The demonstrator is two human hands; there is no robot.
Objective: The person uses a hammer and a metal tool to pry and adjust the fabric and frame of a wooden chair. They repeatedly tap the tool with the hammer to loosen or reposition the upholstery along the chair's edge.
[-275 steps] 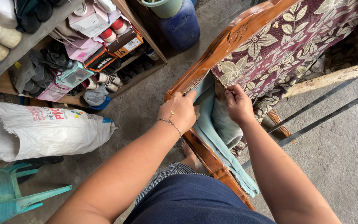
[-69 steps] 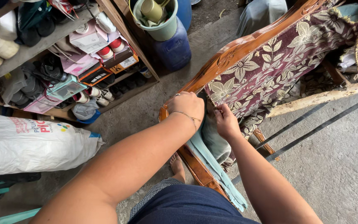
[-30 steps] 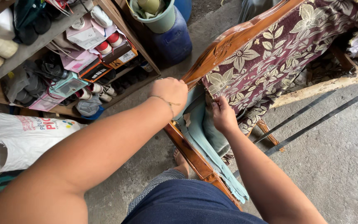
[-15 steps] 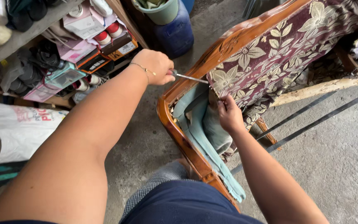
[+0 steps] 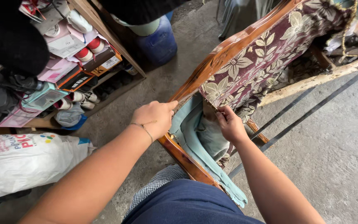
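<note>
Your left hand (image 5: 154, 119) is back at the wooden chair frame (image 5: 224, 52), fist clenched tight on the rail edge where the floral upholstery (image 5: 266, 62) meets the wood. Half a second ago it was pulled away to the left with a thin metal tool showing; that tool is now hidden in the fist, can't confirm it. Your right hand (image 5: 231, 124) keeps pinching the loose floral fabric edge, above the teal lining (image 5: 195, 132). Looks like another stroke at the same seam spot.
</note>
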